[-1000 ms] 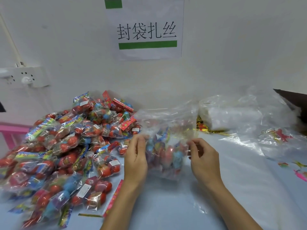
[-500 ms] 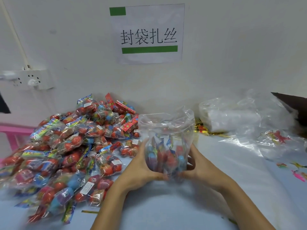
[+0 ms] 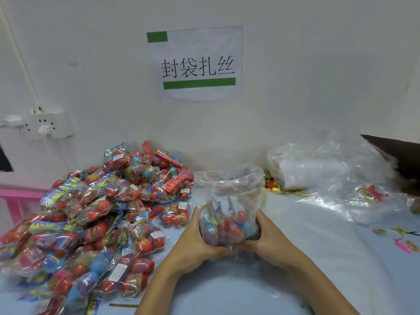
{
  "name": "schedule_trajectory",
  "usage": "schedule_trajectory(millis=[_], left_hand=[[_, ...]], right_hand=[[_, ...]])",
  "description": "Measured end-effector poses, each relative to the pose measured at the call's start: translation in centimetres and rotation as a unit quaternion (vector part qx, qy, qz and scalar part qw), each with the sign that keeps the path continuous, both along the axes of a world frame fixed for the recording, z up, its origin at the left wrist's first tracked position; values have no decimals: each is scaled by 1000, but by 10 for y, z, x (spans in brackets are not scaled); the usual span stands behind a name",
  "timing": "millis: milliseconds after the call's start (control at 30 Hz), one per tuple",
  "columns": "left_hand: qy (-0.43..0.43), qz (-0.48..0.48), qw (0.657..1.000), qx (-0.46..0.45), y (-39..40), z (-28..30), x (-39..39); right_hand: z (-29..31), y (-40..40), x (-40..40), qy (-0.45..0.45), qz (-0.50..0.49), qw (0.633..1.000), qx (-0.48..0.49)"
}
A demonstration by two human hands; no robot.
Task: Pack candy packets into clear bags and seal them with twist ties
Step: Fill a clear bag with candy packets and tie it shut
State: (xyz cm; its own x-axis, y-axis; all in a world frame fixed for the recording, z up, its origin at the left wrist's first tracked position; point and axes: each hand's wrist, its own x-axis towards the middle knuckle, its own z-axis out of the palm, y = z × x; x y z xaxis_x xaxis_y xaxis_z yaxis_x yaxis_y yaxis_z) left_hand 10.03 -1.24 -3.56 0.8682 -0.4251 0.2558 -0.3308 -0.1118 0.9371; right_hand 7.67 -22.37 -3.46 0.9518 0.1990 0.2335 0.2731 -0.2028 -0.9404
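A clear bag (image 3: pixel 229 201) stands upright in the middle of the table, its mouth open at the top and candy packets filling its lower half. My left hand (image 3: pixel 200 237) cups its left side and base, fingers curled under it. My right hand (image 3: pixel 266 237) grips the right side in the same way. A big heap of candy packets (image 3: pixel 91 219), mostly red and blue balls in clear wrappers, covers the table's left. Gold twist ties (image 3: pixel 276 186) lie behind the bag to the right.
A stack of empty clear bags (image 3: pixel 311 169) in loose plastic lies at the back right, with more crumpled plastic (image 3: pixel 354 201) spread beside it. A white wall with a paper sign (image 3: pixel 197 64) and a power strip (image 3: pixel 43 126) stands close behind. A pink stool (image 3: pixel 18 196) is at far left.
Both hands slid from the bag's upper sides down to its base and now cup it. The bag went from slumped to upright with its mouth open.
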Motion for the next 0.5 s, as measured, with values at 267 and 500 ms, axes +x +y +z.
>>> schedule_trajectory(millis=[267,500], left_hand=[[5,5,1000,3,1,-3,4],[28,-22,999,-2,2,-2,5]], right_hand=[[0,5,0,-4,-29,999,-14],[0,3,3,5,-20,998,-51]])
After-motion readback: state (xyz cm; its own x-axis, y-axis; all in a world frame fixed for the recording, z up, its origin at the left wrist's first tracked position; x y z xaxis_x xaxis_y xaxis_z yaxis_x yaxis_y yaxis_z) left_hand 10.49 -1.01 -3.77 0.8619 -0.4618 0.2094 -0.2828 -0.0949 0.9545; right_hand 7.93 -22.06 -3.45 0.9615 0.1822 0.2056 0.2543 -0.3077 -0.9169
